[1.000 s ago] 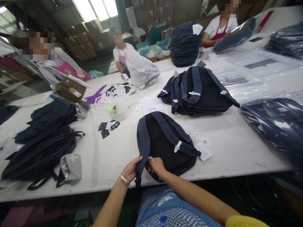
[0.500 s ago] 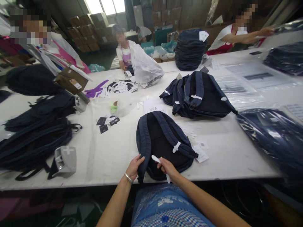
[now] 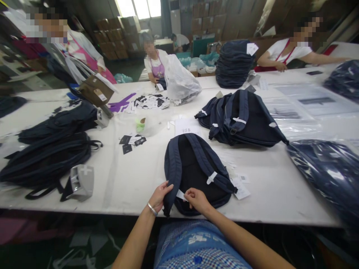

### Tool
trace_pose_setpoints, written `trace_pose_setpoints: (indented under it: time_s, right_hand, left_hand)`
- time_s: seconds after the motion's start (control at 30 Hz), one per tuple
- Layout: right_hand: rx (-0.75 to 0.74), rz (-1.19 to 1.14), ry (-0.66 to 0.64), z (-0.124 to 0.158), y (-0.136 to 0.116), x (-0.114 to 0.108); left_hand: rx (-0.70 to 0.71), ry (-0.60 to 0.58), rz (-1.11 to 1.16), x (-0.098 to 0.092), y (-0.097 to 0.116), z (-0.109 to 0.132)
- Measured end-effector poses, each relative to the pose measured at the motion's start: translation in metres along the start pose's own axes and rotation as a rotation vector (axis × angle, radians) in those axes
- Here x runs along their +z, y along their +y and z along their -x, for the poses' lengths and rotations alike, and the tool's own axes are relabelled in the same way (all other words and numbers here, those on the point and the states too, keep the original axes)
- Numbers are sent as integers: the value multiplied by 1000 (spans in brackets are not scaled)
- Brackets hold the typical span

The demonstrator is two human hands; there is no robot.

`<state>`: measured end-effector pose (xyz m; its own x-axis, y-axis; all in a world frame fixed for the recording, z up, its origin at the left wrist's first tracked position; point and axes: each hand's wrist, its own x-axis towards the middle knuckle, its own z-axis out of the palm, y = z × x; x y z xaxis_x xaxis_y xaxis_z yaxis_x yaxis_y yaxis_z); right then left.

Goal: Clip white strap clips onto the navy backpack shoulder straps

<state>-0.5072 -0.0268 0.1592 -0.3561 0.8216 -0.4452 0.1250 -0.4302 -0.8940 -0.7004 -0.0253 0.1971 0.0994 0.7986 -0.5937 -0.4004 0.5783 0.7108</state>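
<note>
A dark blue backpack (image 3: 193, 164) lies back side up in front of me, its two shoulder straps facing me. My left hand (image 3: 160, 195) is closed on the lower part of the left shoulder strap (image 3: 175, 164), thumb on top. Between the fingertips of my right hand (image 3: 197, 200) is a white strip (image 3: 181, 194); its left end touches or passes under the inner edge of that strap, I cannot tell which. Another white strip (image 3: 212, 177) is fastened around the right strap. Paper tags (image 3: 241, 189) stick out at the backpack's right side.
More backpacks (image 3: 246, 116) lie behind to the right, with bagged ones (image 3: 322, 168) at the right edge. Dark backpacks (image 3: 50, 157) and a grey metal stand (image 3: 82, 181) are on the left. Black tags (image 3: 130, 142) lie scattered. Several people work across the table.
The white strip in my right hand has moved left and down against the left strap. My left hand keeps its hold on the strap. The whole view has shifted slightly.
</note>
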Motion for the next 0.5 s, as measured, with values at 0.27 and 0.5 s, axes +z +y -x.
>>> trace_pose_setpoints:
  time_s: [0.27,0.5]
  right_hand:
    - [141,-271,-151,-44,-19,17]
    - [207,-347,-401,-53,-12,-6]
  left_hand:
    - [229,55,-17,16,-11,-3]
    - [340,311,-205,11,-37,-18]
